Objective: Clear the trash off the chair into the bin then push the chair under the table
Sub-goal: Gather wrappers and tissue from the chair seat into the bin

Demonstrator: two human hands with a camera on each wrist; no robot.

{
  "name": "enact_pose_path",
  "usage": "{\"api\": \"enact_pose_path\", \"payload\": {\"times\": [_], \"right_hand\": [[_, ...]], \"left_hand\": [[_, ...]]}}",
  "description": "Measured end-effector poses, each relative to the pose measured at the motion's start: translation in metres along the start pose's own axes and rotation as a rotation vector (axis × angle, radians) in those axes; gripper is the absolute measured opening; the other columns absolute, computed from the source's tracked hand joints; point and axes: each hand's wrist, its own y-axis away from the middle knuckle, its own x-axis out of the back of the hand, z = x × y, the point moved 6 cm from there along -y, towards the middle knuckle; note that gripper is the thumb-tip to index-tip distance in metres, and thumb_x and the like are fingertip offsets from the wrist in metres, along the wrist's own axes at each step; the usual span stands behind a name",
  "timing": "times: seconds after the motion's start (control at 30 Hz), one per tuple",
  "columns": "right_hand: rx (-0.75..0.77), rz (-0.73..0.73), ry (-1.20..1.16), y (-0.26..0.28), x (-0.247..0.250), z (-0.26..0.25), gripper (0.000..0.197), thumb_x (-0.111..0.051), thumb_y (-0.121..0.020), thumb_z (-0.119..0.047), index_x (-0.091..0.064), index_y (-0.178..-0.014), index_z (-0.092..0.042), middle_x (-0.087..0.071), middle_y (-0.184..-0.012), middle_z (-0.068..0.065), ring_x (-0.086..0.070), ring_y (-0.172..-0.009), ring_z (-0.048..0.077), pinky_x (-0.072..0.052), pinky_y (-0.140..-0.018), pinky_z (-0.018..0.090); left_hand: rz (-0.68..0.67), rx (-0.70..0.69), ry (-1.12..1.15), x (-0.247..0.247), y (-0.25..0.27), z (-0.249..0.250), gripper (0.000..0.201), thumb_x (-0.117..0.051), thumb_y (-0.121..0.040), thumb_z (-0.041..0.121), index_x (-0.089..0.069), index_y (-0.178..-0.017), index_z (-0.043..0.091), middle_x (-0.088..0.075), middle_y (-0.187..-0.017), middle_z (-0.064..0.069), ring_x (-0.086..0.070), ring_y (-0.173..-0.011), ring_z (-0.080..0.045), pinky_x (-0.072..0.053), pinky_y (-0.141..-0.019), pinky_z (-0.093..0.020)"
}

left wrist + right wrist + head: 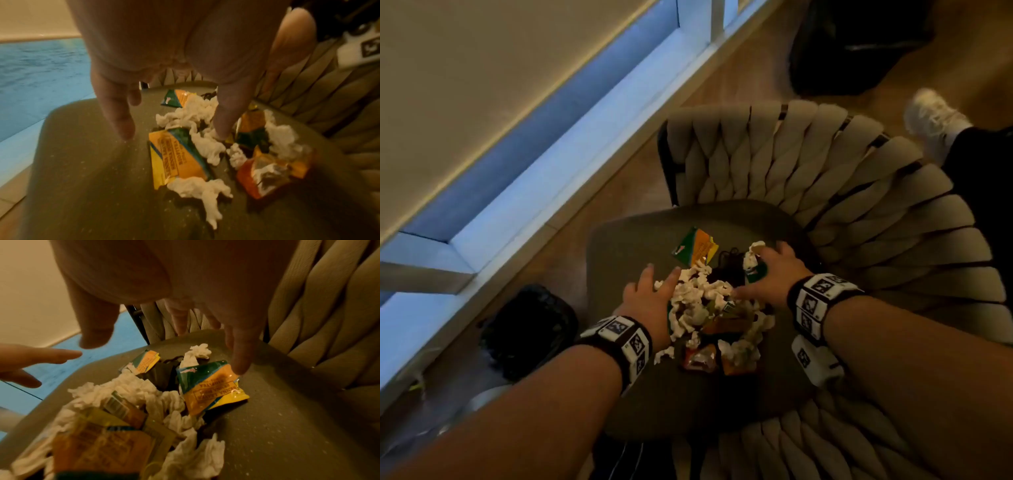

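Note:
A heap of trash (709, 308) lies on the chair's dark seat (626, 246): crumpled white tissue (205, 146), orange and yellow wrappers (213, 389) and a dark rag. One wrapper (695, 247) lies apart at the far side. My left hand (650, 298) spreads its fingers on the heap's left edge, the thumb tip touching tissue in the left wrist view. My right hand (770, 270) spreads over the heap's right side, fingers straight. Neither hand holds anything. A black mesh bin (530, 329) stands on the floor left of the chair.
The chair has a beige woven backrest (825, 178) curving round the right and near sides. A white-framed window or door (551, 147) runs along the left. A black bag (859, 44) sits on the wooden floor beyond. A white shoe (931, 116) shows at right.

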Motion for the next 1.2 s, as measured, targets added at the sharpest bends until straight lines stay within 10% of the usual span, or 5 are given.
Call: {"api": "enact_pose_path", "payload": {"times": [0.17, 0.3, 0.43, 0.73, 1.2], "right_hand": [[0.030, -0.082, 0.102, -0.019, -0.030, -0.013, 0.130, -0.076, -0.042, -0.076, -0.014, -0.151, -0.043, 0.007, -0.164, 0.000, -0.003, -0.148, 0.036, -0.022, -0.115, 0.054], [0.041, -0.145, 0.224, -0.018, -0.064, -0.020, 0.139, -0.078, -0.031, -0.076, -0.013, -0.150, -0.041, -0.003, -0.161, 0.002, -0.006, -0.147, 0.034, -0.027, -0.114, 0.055], [0.073, -0.130, 0.296, -0.014, -0.087, -0.030, 0.126, -0.086, -0.049, -0.058, -0.010, -0.149, -0.045, -0.009, -0.158, 0.003, -0.015, -0.144, 0.034, -0.037, -0.110, 0.053], [0.091, -0.046, 0.198, -0.013, -0.086, -0.049, 0.040, -0.062, -0.084, -0.031, -0.055, -0.123, -0.030, -0.047, -0.127, 0.004, -0.053, -0.117, 0.029, -0.046, -0.100, 0.044], [0.006, -0.003, -0.265, 0.024, -0.034, -0.047, 0.027, -0.069, -0.083, -0.014, -0.060, -0.100, -0.033, -0.063, -0.095, -0.002, -0.065, -0.084, 0.018, -0.057, -0.068, 0.033]], "left_hand": [[-0.118, -0.049, -0.045, -0.030, -0.034, -0.005, 0.106, -0.076, -0.075, 0.027, 0.000, -0.143, 0.055, -0.001, -0.158, 0.000, -0.019, -0.141, -0.037, -0.042, -0.103, -0.051], [-0.011, -0.114, -0.005, -0.034, -0.044, -0.014, 0.055, -0.060, -0.087, 0.029, -0.036, -0.134, 0.041, -0.027, -0.143, -0.003, -0.036, -0.126, -0.029, -0.047, -0.098, -0.044], [0.010, -0.138, 0.116, -0.032, -0.046, -0.024, 0.026, -0.051, -0.090, 0.022, -0.054, -0.114, 0.031, -0.039, -0.126, -0.003, -0.047, -0.110, -0.025, -0.048, -0.094, -0.040], [0.087, -0.123, 0.512, -0.017, -0.042, -0.042, 0.020, -0.063, -0.088, 0.022, -0.058, -0.106, 0.031, -0.041, -0.111, 0.008, -0.048, -0.081, -0.003, -0.043, -0.077, -0.020], [0.180, -0.011, 0.903, 0.002, -0.015, -0.114, 0.019, -0.072, -0.082, 0.018, -0.061, -0.092, 0.029, -0.066, -0.091, 0.005, -0.064, -0.077, -0.008, -0.047, -0.060, -0.019]]}}
